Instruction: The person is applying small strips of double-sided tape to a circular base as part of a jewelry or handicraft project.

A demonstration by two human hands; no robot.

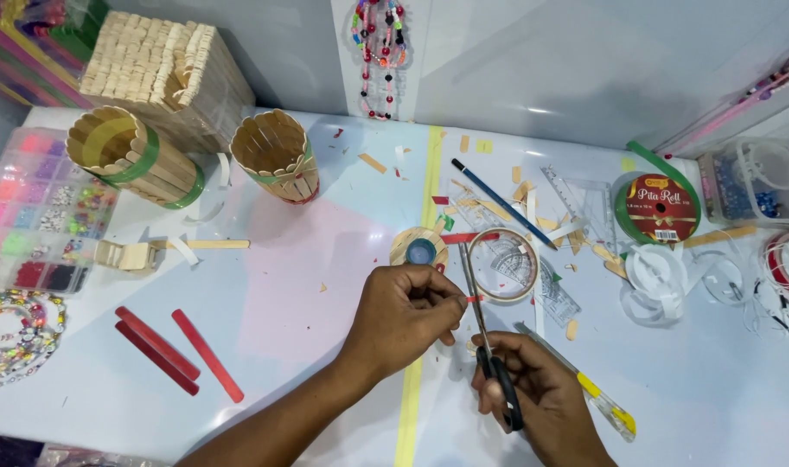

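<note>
Holding a small strip of red ribbon [474, 298] between pinched fingertips, the left hand [405, 313] sits at the centre of the white worktop [308, 303], its grip pressed together on the strip's left end. The right hand [533, 393] grips a pair of black-handled scissors [485, 333] with fingers through the loops; the steel blades point away from the person and meet the red strip just beside the left fingertips. Whether the blades are parted or fully together cannot be told.

Just beyond the hands lie a round disc of pale wooden sticks with a blue centre [418, 249] and a beige tape ring [502, 264], the ring resting over a clear plastic protractor-ruler [541, 285]. A yellow-and-grey utility knife [584, 385] lies just right of the right hand. A dark blue pencil [502, 203] lies diagonally further back, among wood offcuts and scraps.

At far left stand two cylindrical holders made of wooden sticks with green bands [130, 156] [277, 156], behind them a square box of wooden sticks [161, 65]. Three red sticks [174, 350] lie near the left edge, well apart from the hands. A green ribbon roll [658, 207] and white ribbon coils [658, 281] occupy the right side. A yellow tape line [412, 398] runs down the worktop between the forearms.
</note>
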